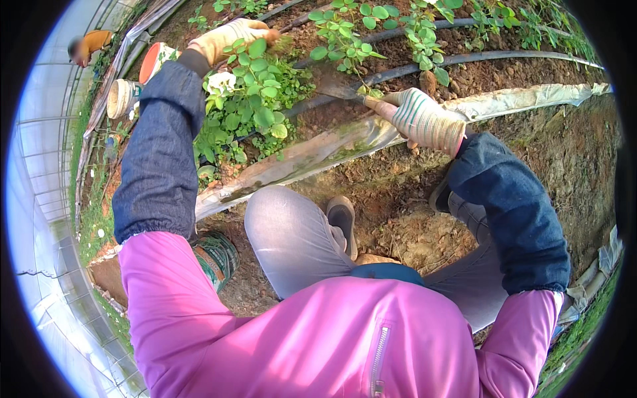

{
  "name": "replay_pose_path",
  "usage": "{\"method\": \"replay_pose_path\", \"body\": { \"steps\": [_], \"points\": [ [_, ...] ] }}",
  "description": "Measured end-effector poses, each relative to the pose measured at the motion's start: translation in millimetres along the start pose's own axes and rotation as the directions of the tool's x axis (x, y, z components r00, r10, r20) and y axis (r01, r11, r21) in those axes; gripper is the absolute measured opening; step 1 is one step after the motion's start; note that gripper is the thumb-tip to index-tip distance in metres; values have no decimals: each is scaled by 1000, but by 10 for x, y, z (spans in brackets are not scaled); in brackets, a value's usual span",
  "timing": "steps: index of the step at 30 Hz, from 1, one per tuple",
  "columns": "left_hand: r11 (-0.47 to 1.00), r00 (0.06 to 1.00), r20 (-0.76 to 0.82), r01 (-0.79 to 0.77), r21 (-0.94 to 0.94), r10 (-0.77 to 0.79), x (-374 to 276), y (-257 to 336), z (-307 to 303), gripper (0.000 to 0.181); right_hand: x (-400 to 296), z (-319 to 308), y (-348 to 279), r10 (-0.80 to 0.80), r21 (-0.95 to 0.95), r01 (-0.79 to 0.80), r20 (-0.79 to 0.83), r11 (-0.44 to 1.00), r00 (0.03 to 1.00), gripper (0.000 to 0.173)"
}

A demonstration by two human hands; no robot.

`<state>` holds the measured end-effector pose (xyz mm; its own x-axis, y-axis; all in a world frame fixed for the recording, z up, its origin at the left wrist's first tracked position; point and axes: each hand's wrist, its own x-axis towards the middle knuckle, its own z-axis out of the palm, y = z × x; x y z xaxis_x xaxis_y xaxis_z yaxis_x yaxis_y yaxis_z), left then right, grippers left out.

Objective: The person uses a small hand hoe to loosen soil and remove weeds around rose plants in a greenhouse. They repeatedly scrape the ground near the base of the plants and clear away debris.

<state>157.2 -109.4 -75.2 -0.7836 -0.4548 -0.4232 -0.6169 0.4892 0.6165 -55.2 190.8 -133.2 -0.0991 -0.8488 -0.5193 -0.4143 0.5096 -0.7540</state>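
My left hand (pixel 231 40), in a knitted work glove with soiled fingertips, reaches over the planted bed at upper left. Its fingers are closed at a blurred tuft of weeds (pixel 284 44). Just below that hand is a leafy rose bush (pixel 256 92) with a white bloom (pixel 221 82). My right hand (pixel 423 117), in a striped knitted glove, grips the wooden handle of a hand trowel (pixel 379 106). The trowel's flat metal blade (pixel 338 91) points left, low over the soil at the bed's near edge; whether it touches the soil is unclear.
Black irrigation hoses (pixel 463 59) run along the bed among more rose plants (pixel 348 40). Plastic sheeting (pixel 318 149) edges the bed. Two buckets (pixel 119 99) (pixel 155 62) stand at left, and a green patterned container (pixel 217 258) is beside my knee. Another person (pixel 92 46) is bent over at far left.
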Motion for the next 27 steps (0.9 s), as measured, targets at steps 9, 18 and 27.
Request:
{"method": "replay_pose_path", "body": {
  "steps": [9, 18, 27],
  "points": [
    [553, 938, 155, 45, 832, -310, 299, 478, 734, 73, 251, 102, -327, 107, 274, -126, 85, 953, 991, 53],
    [749, 922, 214, -388, 538, 323, 443, -609, 112, 44, 215, -344, -473, -585, -649, 400, -87, 647, 806, 27],
    [960, 965, 47, 263, -96, -260, -126, -538, -296, 33, -244, -624, -441, -396, -599, 326, 16, 732, 918, 32]
  ]
}}
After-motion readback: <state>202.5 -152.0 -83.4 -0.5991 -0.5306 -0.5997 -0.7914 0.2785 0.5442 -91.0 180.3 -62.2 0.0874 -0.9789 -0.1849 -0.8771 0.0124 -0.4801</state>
